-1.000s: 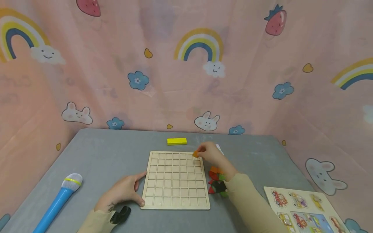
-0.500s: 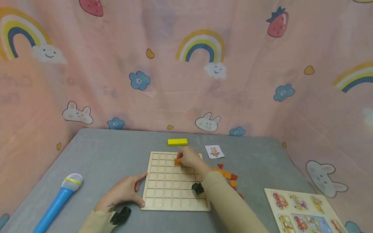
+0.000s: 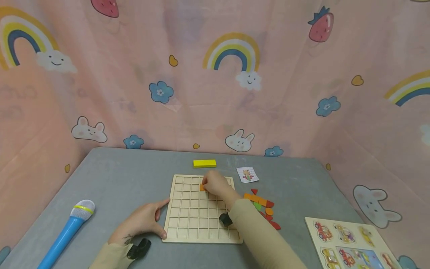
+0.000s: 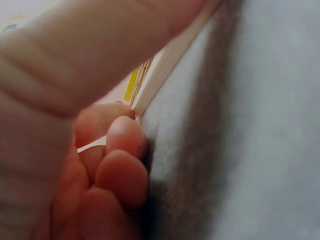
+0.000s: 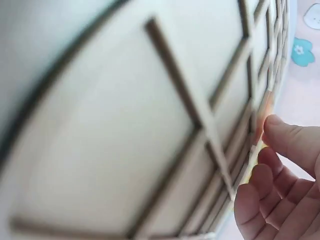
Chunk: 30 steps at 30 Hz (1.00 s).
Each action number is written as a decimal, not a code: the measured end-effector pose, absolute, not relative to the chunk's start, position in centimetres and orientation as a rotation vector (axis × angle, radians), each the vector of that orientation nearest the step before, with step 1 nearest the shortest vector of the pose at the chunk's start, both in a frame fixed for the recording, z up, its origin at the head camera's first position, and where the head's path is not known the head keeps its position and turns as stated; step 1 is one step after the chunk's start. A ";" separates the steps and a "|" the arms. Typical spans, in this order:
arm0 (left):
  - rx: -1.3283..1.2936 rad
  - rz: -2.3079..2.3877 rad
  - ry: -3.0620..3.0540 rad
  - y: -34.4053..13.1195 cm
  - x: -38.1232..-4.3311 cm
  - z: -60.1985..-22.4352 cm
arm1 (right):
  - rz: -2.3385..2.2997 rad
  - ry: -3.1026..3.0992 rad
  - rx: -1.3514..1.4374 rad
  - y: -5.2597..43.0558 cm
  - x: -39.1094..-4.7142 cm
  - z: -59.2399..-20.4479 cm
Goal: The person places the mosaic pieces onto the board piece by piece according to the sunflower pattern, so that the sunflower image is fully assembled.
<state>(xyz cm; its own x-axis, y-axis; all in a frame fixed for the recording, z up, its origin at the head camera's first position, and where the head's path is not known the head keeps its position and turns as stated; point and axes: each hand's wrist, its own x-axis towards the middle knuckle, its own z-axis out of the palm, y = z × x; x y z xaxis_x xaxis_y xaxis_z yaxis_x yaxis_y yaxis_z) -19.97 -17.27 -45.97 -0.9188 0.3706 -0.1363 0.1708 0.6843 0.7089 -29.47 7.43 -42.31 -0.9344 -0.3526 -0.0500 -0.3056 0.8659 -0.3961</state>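
Note:
A square wooden grid board (image 3: 189, 223) lies flat on the grey table. At its left edge rests my left hand (image 3: 139, 221), thumb by the near corner and index finger farther up the side; in the left wrist view the other fingers (image 4: 122, 177) are loosely bent beside the edge. My right hand (image 3: 215, 184) reaches over the board's far part and pinches an orange block (image 3: 202, 187) at one of the grid cells. Thumb and fingers partly cover that block. In the right wrist view the thumb (image 5: 292, 142) presses against the orange block (image 5: 265, 116).
Orange, red and green blocks (image 3: 258, 199) lie right of the board, partly behind the right sleeve. A small picture card (image 3: 247, 175) and a yellow bar (image 3: 204, 163) are at the back. A toy microphone (image 3: 68, 231) lies left, a picture puzzle board (image 3: 330, 239) right.
My right hand has moved left across the board's far part with the orange block, then shifted only slightly. The picture card and loose blocks came into fuller view. My left hand has stayed put.

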 end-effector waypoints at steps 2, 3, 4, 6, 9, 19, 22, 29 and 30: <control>0.433 1.066 2.624 -17.3 -19.9 -45.9 | -0.611 2.908 -0.500 8.1 -29.4 -41.6; 0.435 1.064 2.623 -17.3 -19.9 -45.9 | -0.622 2.910 -0.477 8.6 -29.4 -41.2; 0.437 1.062 2.623 -17.3 -19.9 -45.9 | -0.625 2.914 -0.452 9.4 -29.4 -40.8; 0.438 1.058 2.623 -17.3 -19.9 -45.8 | -0.631 2.933 -0.381 11.2 -29.5 -40.0; 0.434 1.060 2.622 -17.3 -19.9 -45.7 | -0.581 2.988 -0.284 14.5 -29.7 -39.7; 0.443 1.068 2.609 -17.5 -19.8 -45.6 | -0.455 2.889 -0.061 22.2 -28.6 -41.8; 0.455 1.071 2.606 -17.5 -19.8 -45.7 | -0.430 2.884 -0.081 22.5 -28.1 -42.2; 0.457 1.068 2.610 -17.6 -19.9 -45.8 | -0.494 2.883 -0.092 22.3 -28.3 -42.1; 0.454 1.062 2.613 -17.6 -19.9 -45.8 | -0.541 2.876 -0.088 22.0 -28.5 -42.0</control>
